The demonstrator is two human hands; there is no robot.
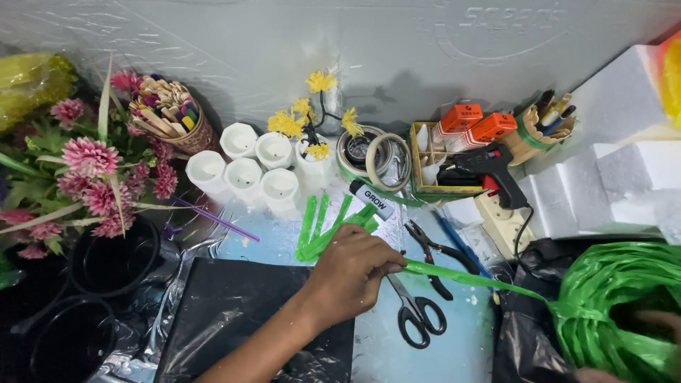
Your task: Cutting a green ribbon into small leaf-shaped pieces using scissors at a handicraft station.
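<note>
1. Your left hand (355, 273) pinches a green plastic strip (468, 278) between thumb and fingertips, the fingers curled tightly around it.
2. From your fingers the strip runs taut to the right and ends in a big green raffia bundle (610, 305) at the lower right.
3. Your right hand (656, 323) sits half hidden inside that bundle; only a blurred part of it shows, so you cannot tell whether its fingers are clenched or loose.
4. Just behind your left knuckles lie cut green strips (323, 227), fanned out flat on the blue table (461, 340).
5. Just beyond your fingertips lie black-handled pliers (436, 259), and below them scissors (415, 312) with black loops, both under the taut strip.
6. Under your left wrist and forearm a black sheet (227, 312) lies spread.
7. Further past the fingers, a black-and-white marker (372, 198) rests at an angle, near tape rolls (372, 156).
8. To the right of those, a black glue gun (496, 174) leans by a small box (429, 186) and a cup of pens (543, 128).
9. Far past your knuckles stand white cups (245, 170), one with yellow flowers (308, 117).
10. Far left of your hand: pink flowers (89, 170), black pots (113, 259), a cup of craft sticks (170, 113).
11. White foam blocks (624, 177) stand above the bundle.
</note>
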